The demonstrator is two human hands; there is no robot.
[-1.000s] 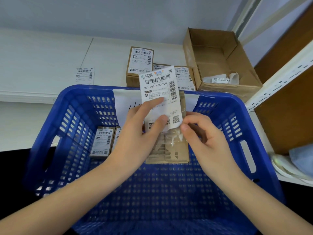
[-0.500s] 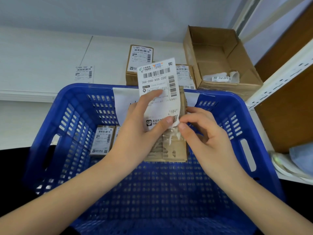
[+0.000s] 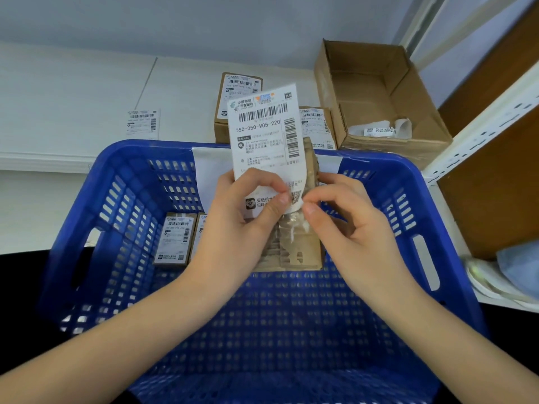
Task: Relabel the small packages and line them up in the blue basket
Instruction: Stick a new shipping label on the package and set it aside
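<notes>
Label (image 3: 267, 132) now stands higher off the small package (image 3: 300, 246) we hold above the blue basket (image 3: 96, 199) than a second ago, our left hand (image 3: 239, 228) pinching both, right hand (image 3: 350, 225) nipping its lower corner, so the old sticker seems nearly peeled free.

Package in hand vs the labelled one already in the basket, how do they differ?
The held package is gripped by the left hand above the blue basket; the basket package lies inside by the left wall. The held package's face is bare, torn cardboard, with its shipping label peeled up; the basket package's label sits flat and intact. Both are small brown cardboard boxes.
</notes>
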